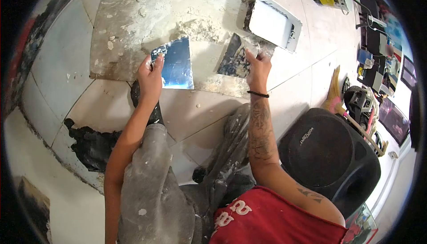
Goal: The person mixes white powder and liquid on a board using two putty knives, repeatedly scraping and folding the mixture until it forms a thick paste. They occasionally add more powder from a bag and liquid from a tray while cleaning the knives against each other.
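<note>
Your fingers hide the grips of both scrapers, so you cannot see how they end. The far edge of the board (106,61) is cut off at the top. The dirty scraper (234,60) is so smeared that its shape is hard to make out.

The shiny scraper (177,64) lies flat over the near edge of the board, face up. Its blade points sideways toward the dirty scraper, which points back at it.

Your left hand (150,76) is clamped on the shiny scraper's side, arm stretched out straight. Your right hand (258,67) is closed on the dirty scraper, wrist bent. Both hands are apart. White putty (178,12) is heaped on the board's middle.
</note>
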The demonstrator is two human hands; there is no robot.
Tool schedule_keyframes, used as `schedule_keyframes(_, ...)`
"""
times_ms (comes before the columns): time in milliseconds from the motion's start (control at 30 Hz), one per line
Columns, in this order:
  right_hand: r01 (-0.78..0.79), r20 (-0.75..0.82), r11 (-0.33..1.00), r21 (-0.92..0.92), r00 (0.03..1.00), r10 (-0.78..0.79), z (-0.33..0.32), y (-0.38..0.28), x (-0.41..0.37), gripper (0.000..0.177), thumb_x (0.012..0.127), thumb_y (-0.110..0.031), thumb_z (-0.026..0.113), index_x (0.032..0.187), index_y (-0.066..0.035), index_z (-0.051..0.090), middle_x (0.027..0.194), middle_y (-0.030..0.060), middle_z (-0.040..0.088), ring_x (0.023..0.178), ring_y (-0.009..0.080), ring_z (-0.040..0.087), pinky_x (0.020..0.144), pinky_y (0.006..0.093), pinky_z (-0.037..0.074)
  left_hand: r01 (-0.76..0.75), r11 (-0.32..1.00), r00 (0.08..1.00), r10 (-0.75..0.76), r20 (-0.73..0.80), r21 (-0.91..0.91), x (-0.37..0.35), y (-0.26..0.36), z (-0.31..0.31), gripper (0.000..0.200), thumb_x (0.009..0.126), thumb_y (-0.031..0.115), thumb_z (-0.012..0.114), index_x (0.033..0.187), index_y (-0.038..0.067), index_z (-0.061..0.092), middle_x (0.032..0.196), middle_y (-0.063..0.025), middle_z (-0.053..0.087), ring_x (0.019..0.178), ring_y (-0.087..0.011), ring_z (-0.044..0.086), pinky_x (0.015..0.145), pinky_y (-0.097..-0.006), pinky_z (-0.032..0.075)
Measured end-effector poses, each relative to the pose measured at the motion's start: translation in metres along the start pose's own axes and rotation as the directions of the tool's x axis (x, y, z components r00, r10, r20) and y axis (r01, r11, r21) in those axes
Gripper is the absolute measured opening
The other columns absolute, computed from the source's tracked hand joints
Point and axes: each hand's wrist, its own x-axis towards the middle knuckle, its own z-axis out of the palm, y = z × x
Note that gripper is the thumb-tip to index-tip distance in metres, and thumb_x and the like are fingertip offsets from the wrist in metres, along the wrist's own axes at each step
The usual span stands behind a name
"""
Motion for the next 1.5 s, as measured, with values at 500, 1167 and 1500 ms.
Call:
schedule_keyframes(500,0.280,0.050,0.896,-0.345,0.959,-0.280,-0.009,0.049,-0.026,0.026,0.090,-0.005,0.060,0.110,0.004,0.046,0.096,0.0080,0.049,0.086,0.0149,0.045,0.076,0.0302,0.040,-0.066,0.998,0.998,0.067,-0.005,0.023,-0.005,0.000,-0.004,0.018,0.098,0.014,0.056,0.101,-0.002,0.063,0.087,0.0049,0.056,0.078,-0.0021,0.046,0.069,-0.0188,0.041)
schedule_keyframes(1167,0.296,0.130,0.792,-0.534,0.954,-0.269,0.073,0.029,0.008,0.039,0.079,-0.005,0.070,0.113,0.004,0.053,0.103,0.0285,0.062,0.098,0.0428,0.062,0.082,0.0453,0.048,-0.082,0.997,0.997,0.082,-0.008,0.004,-0.005,0.002,-0.002,0.019,0.098,0.016,0.056,0.097,-0.002,0.062,0.081,0.0051,0.055,0.073,-0.0031,0.044,0.065,-0.0203,0.039)
schedule_keyframes(1500,0.514,0.292,0.684,-0.517,0.857,-0.424,0.083,-0.044,-0.011,0.033,0.079,-0.001,0.068,0.109,0.000,0.053,0.092,0.0231,0.064,0.081,0.0373,0.065,0.068,0.0420,0.050,-0.069,0.994,0.990,0.079,-0.114,0.085,-0.004,-0.005,-0.026,0.019,0.098,0.017,0.056,0.094,-0.001,0.062,0.077,0.0058,0.051,0.071,-0.0032,0.040,0.063,-0.0207,0.037)
